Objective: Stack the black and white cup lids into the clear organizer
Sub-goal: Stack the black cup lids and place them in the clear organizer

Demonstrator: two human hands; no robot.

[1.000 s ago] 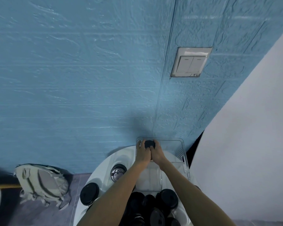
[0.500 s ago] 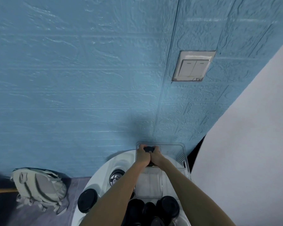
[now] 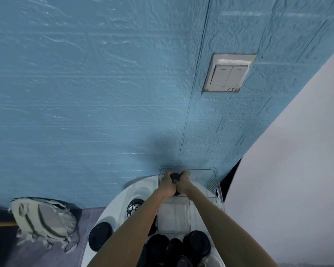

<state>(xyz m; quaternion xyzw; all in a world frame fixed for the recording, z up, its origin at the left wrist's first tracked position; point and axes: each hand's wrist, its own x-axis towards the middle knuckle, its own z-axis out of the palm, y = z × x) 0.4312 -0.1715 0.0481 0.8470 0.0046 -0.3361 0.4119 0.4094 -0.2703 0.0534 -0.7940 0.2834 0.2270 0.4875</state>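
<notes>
The fingers of the left hand [image 3: 167, 183] and the right hand [image 3: 183, 183] curled around a small stack of black lids [image 3: 175, 177], gripping it from either side, the two hands touching at the knuckles. The stack looked matte black and round-edged; how many lids it held could not be told. It sat inside the far left compartment of the clear organizer [image 3: 210, 176], a ribbed transparent box standing on the round white desk [image 3: 121, 205] against the blue textured wall [image 3: 85, 93]. Nearer the body, a heap of loose black lids [image 3: 196, 243] lay at the organizer's near end, at least three, partly hidden by the forearms. One more black lid [image 3: 100, 236] rested alone at the desk's left edge. One grey backpack [image 3: 42, 222] lay on the floor, and one double light switch [image 3: 228, 73] sat on the wall.
</notes>
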